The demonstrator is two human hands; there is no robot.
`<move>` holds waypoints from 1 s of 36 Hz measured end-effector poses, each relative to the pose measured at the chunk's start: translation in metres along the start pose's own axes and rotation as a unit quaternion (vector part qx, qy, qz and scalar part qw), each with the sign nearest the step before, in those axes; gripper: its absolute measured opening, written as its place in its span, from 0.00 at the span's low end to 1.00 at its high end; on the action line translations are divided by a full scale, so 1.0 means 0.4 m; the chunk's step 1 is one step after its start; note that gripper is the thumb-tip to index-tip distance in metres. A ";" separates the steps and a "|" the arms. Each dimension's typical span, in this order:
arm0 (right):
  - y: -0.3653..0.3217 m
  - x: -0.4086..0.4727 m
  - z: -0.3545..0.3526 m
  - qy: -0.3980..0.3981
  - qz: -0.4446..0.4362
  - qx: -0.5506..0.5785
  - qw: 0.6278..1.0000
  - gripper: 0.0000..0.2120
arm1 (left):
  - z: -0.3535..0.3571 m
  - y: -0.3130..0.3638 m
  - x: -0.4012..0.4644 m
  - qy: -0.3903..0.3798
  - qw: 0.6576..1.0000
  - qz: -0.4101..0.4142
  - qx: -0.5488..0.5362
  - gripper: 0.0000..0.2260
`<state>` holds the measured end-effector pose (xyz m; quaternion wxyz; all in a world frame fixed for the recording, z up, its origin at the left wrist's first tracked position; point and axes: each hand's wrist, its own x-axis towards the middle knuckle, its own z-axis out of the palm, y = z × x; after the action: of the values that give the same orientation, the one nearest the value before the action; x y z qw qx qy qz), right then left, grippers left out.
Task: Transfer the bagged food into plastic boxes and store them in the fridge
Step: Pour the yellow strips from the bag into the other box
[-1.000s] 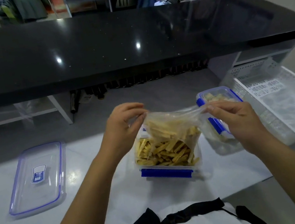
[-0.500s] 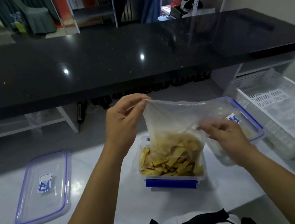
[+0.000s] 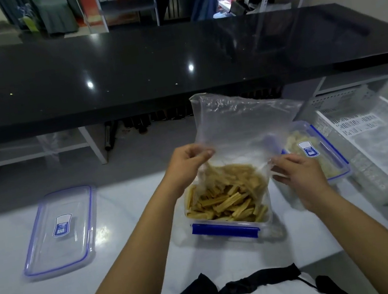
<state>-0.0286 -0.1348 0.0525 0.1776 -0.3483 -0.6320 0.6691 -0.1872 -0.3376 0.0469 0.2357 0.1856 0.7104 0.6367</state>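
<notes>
Upending the clear plastic bag (image 3: 240, 123) at frame centre, left hand (image 3: 185, 160) and right hand (image 3: 294, 171) both pinching its lower corners, so tan food sticks (image 3: 224, 197) drop into the open blue-latched clear plastic box (image 3: 227, 228) directly below.

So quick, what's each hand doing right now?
Left hand: pinching the bag.
Right hand: gripping the bag's other side.
</notes>
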 end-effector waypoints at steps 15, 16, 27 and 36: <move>0.037 -0.005 0.006 -0.049 -0.018 -0.075 0.996 0.05 | 0.006 -0.054 -0.046 0.005 1.000 -0.022 -0.007 0.06; 0.030 -0.004 0.009 -0.048 -0.025 -0.070 0.996 0.05 | 0.006 -0.048 -0.049 0.012 1.000 -0.015 -0.018 0.05; 0.039 -0.016 0.016 -0.067 0.000 -0.025 0.997 0.07 | 0.005 -0.056 -0.077 0.046 0.998 -0.036 0.008 0.05; -0.023 -0.029 0.026 -0.102 -0.018 0.040 0.994 0.08 | 0.014 0.002 -0.089 0.071 0.997 0.020 -0.026 0.10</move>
<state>-0.0296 -0.1487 0.0639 0.1380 -0.2600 -0.6260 0.7222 -0.1549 -0.3529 0.0508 0.1766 0.1484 0.7048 0.6709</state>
